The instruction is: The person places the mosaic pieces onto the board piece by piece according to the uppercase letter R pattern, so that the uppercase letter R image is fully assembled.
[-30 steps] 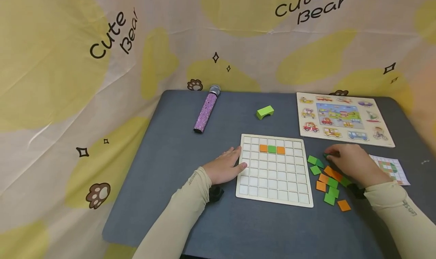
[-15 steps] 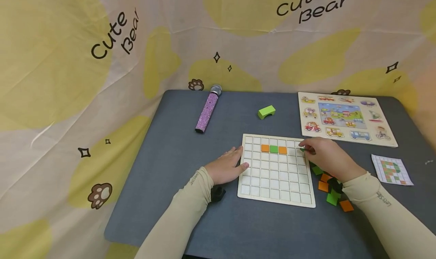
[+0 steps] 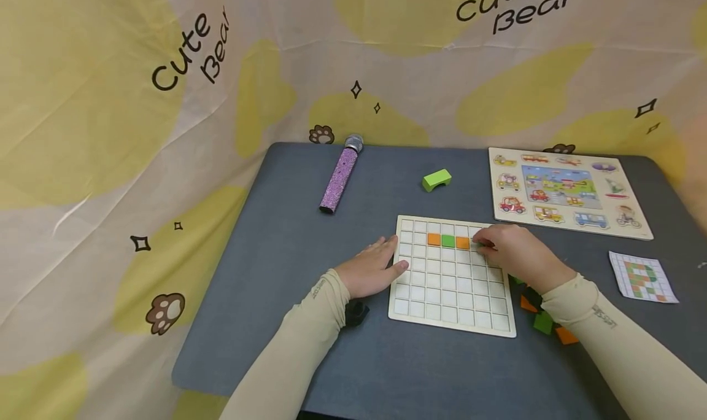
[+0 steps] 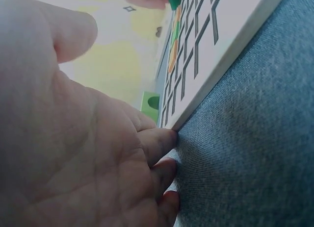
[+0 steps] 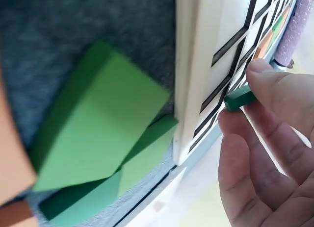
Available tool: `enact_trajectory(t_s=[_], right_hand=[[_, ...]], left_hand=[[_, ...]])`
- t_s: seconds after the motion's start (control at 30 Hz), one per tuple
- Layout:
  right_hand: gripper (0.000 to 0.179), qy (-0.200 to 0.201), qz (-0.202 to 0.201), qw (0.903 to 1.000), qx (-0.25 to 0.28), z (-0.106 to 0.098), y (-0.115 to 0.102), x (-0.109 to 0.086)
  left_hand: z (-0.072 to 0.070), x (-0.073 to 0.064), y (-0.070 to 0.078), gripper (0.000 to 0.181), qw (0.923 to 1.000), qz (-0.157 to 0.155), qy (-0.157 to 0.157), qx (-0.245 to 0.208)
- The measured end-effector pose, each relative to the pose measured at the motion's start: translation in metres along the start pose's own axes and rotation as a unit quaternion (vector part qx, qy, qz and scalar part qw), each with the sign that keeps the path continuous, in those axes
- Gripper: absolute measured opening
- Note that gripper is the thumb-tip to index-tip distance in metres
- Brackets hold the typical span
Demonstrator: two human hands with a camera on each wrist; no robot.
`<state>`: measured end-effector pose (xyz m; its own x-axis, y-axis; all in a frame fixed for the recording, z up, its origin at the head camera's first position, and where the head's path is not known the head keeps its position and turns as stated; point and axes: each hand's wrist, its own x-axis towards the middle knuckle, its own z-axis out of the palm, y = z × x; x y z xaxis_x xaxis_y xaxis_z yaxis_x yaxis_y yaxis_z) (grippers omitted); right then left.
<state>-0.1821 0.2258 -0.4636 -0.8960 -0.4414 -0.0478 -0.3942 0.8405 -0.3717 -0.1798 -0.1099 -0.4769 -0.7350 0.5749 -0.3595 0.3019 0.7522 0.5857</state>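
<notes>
My left hand (image 3: 369, 274) rests, fingers extended, against the left edge of the board (image 3: 449, 282). My right hand (image 3: 518, 253), nearer the tile row (image 3: 448, 241), pinches a dark green tile (image 5: 239, 97) just beyond the row's right end.

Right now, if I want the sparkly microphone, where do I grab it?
I'd take the microphone with the left hand, which is nearer, around the middle of its purple handle, coming from the near side. It's long and slim and lies slanted, black end toward you, silver head away.
</notes>
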Motion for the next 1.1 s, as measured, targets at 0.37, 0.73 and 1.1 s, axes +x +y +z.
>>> enact_trajectory(t_s=[0.37, 0.73, 1.1], right_hand=[[0.021, 0.018, -0.034, 0.9993, -0.002, 0.004, -0.006, 0.004], [0.026, -0.002, -0.009, 0.9999, 0.014, -0.01, -0.007, -0.004], [0.027, -0.014, 0.08, 0.9967, 0.002, -0.038, 0.031, -0.04]], left_hand=[[0.0, 0.0, 0.002, 0.083, 1.0, 0.001, 0.002, 0.0], [0.002, 0.002, 0.001, 0.079, 0.9999, -0.013, 0.005, -0.003], [0.002, 0.002, 0.002, 0.079, 0.9998, -0.015, 0.005, -0.013]])
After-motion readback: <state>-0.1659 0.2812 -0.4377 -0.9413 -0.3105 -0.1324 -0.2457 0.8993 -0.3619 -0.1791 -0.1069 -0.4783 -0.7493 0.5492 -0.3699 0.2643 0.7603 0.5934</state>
